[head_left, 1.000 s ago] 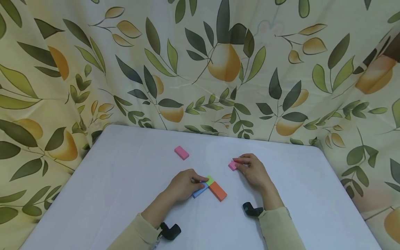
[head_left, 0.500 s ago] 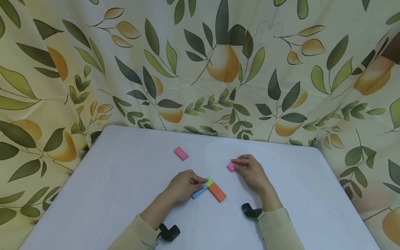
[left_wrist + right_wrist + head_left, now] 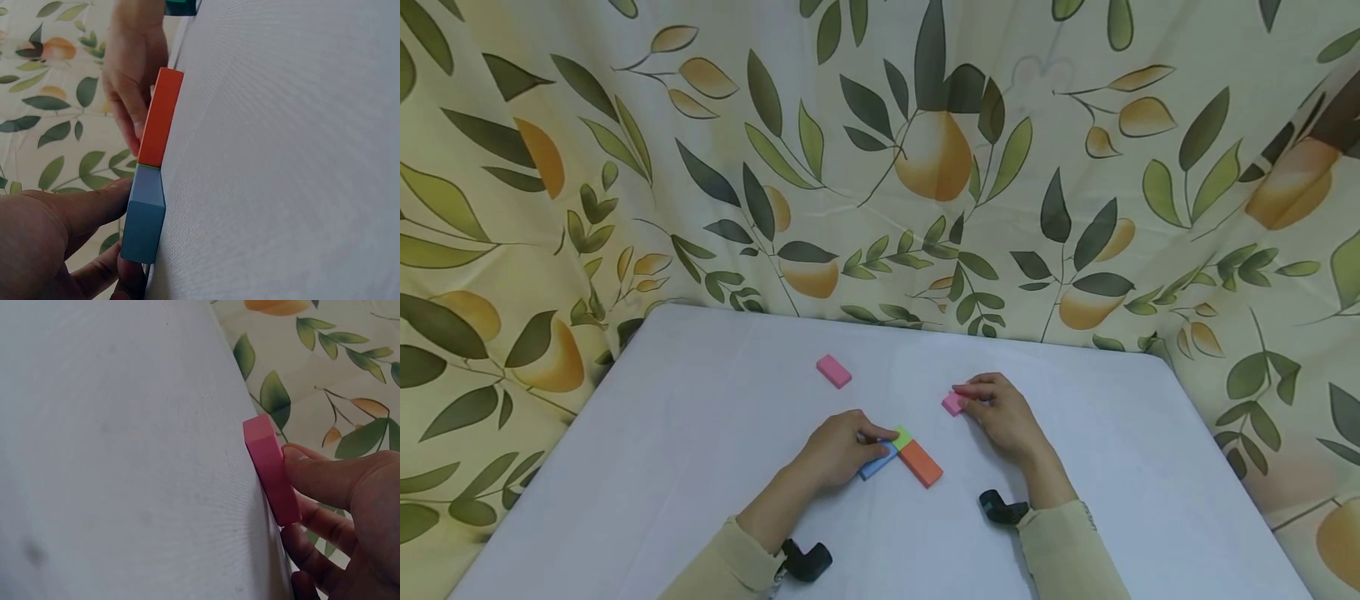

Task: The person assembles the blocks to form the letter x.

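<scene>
My left hand [image 3: 842,450] lies over a blue block [image 3: 878,462], thumb against its side and index fingertip at the green block [image 3: 902,438]. An orange block [image 3: 921,463] meets the green one at an angle; the left wrist view shows blue block [image 3: 145,219] and orange block [image 3: 161,119] in line. To the right, my right hand [image 3: 1003,412] pinches a pink block [image 3: 952,403] between thumb and fingers, low over the table. In the right wrist view that pink block [image 3: 273,472] shows its long side, thumb on one face. Curled fingers hide part of it.
Another pink block [image 3: 833,371] lies farther back on the white-covered table [image 3: 700,433]. A curtain [image 3: 865,167] printed with leaves and fruit hangs behind the table's far edge. Black wrist cameras [image 3: 807,562] sit at both sleeves.
My right hand has shifted very slightly left with the pink block. My left hand and the blue, green and orange blocks keep their places; the head view has tilted a touch.
</scene>
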